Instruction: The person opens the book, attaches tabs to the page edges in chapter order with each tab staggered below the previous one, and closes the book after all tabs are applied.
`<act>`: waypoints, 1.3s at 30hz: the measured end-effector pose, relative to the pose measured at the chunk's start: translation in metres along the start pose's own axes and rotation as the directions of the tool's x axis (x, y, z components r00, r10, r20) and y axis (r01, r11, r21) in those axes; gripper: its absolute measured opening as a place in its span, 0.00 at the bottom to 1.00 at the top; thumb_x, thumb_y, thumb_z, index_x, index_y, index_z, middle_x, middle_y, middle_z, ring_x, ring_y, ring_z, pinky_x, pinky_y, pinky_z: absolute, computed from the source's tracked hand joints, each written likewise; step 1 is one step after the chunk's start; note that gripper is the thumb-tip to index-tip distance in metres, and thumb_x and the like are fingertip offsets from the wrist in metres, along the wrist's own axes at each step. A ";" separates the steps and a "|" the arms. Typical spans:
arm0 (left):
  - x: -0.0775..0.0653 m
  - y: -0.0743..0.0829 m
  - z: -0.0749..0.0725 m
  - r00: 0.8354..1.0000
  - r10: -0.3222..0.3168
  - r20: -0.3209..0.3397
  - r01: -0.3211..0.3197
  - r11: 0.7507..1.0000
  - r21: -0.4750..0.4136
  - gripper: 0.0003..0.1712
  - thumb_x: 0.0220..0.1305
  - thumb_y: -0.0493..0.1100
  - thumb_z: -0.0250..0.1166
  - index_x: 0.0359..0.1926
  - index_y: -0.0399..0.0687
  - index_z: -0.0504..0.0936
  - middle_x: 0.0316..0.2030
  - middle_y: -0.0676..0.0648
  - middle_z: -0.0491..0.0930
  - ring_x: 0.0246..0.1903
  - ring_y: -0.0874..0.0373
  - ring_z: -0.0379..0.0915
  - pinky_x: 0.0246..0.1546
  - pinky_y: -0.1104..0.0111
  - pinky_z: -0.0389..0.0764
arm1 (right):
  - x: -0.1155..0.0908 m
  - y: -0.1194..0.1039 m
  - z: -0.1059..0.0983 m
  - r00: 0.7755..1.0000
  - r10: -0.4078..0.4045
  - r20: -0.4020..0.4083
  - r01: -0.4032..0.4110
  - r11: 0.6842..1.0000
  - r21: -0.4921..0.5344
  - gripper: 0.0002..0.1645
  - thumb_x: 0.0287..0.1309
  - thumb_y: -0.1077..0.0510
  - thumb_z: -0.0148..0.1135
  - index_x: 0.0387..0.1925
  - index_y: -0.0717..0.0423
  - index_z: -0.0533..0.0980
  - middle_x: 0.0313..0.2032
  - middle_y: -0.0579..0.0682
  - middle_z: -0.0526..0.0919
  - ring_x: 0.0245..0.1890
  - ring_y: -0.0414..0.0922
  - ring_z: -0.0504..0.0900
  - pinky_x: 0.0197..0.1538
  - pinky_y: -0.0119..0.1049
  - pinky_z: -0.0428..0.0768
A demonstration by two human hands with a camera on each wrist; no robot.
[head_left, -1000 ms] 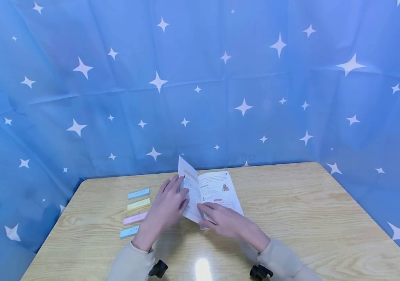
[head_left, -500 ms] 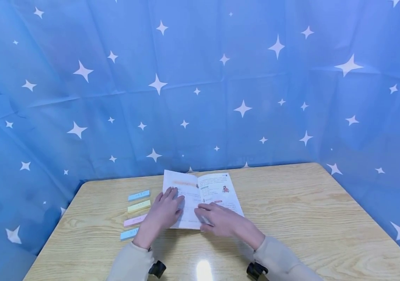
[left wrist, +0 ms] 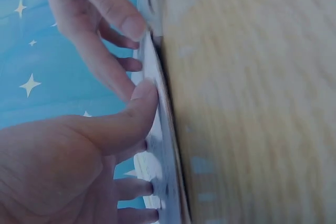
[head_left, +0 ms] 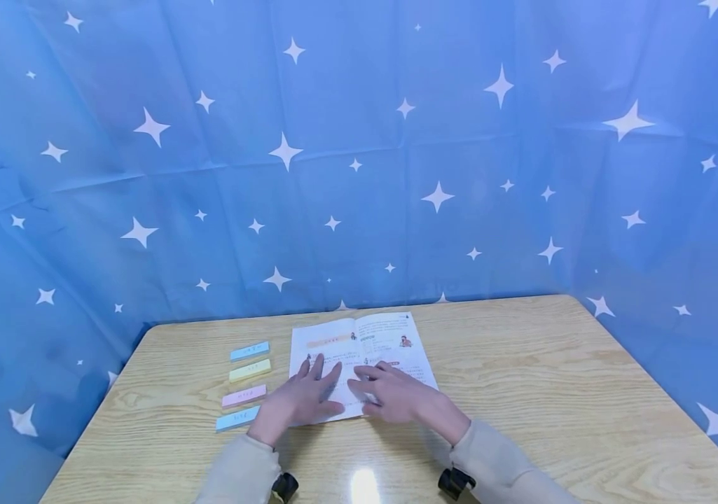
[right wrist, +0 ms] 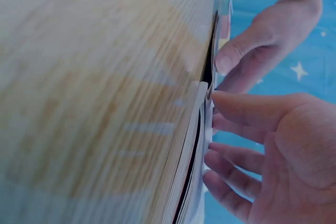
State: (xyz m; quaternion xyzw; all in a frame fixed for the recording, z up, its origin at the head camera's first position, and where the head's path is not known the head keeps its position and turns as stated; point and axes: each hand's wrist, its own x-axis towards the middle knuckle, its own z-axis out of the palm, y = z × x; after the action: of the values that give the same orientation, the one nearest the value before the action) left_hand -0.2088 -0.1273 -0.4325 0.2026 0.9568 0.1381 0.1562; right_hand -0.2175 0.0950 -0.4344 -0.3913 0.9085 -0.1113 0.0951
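Note:
An open booklet (head_left: pixel 390 337) with printed pages lies flat on the wooden table (head_left: pixel 554 392). My left hand (head_left: pixel 305 397) rests with spread, straight fingers on the lower left page. My right hand (head_left: pixel 391 390) lies flat on the lower right page, close to the spine. In the left wrist view the left hand (left wrist: pixel 79 156) touches the booklet's edge (left wrist: pixel 164 145) with its thumb, the other hand above it. The right wrist view shows the right hand (right wrist: pixel 273 150) with fingers on the booklet's (right wrist: pixel 193 156) pages.
Left of the booklet, a column of paper strips lies on the table: blue (head_left: pixel 249 351), yellow (head_left: pixel 249 370), pink (head_left: pixel 244 395), and another blue (head_left: pixel 237 418). A blue star-patterned cloth (head_left: pixel 359 154) surrounds the table at back and sides.
The left page, standing upright a second ago, has been turned over to the left and laid flat. Both hands slid toward me and now press on the open pages.

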 end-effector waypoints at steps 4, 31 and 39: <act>0.003 0.004 0.005 1.000 -0.004 0.000 0.004 1.000 0.011 0.46 0.70 0.62 0.61 0.79 0.46 0.57 0.77 0.30 0.46 0.74 0.29 0.41 0.70 0.41 0.57 | -0.002 0.001 0.001 1.000 0.026 0.008 -0.026 1.000 0.010 0.31 0.71 0.53 0.60 0.72 0.52 0.69 0.73 0.58 0.64 0.71 0.60 0.63 0.72 0.55 0.60; 0.029 0.031 0.010 1.000 -0.016 0.008 0.016 0.999 0.045 0.46 0.69 0.62 0.62 0.79 0.49 0.56 0.77 0.32 0.45 0.75 0.30 0.41 0.64 0.42 0.67 | -0.002 0.037 -0.022 0.997 0.070 -0.016 -0.068 0.991 0.112 0.23 0.71 0.60 0.59 0.64 0.62 0.75 0.57 0.60 0.76 0.54 0.54 0.79 0.57 0.48 0.78; 0.029 0.032 0.012 1.000 -0.022 0.002 0.022 0.999 0.046 0.47 0.69 0.62 0.62 0.79 0.49 0.56 0.77 0.32 0.45 0.74 0.30 0.42 0.65 0.42 0.66 | 0.028 0.045 -0.032 0.972 0.224 0.066 -0.229 0.969 0.092 0.29 0.75 0.54 0.56 0.71 0.58 0.68 0.67 0.64 0.69 0.66 0.59 0.71 0.64 0.61 0.70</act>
State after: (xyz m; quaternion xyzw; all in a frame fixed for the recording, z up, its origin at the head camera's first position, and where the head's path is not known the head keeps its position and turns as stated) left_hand -0.2183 -0.0841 -0.4399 0.1959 0.9617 0.1142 0.1540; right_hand -0.2756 0.1083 -0.4186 -0.2829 0.9377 -0.1336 0.1514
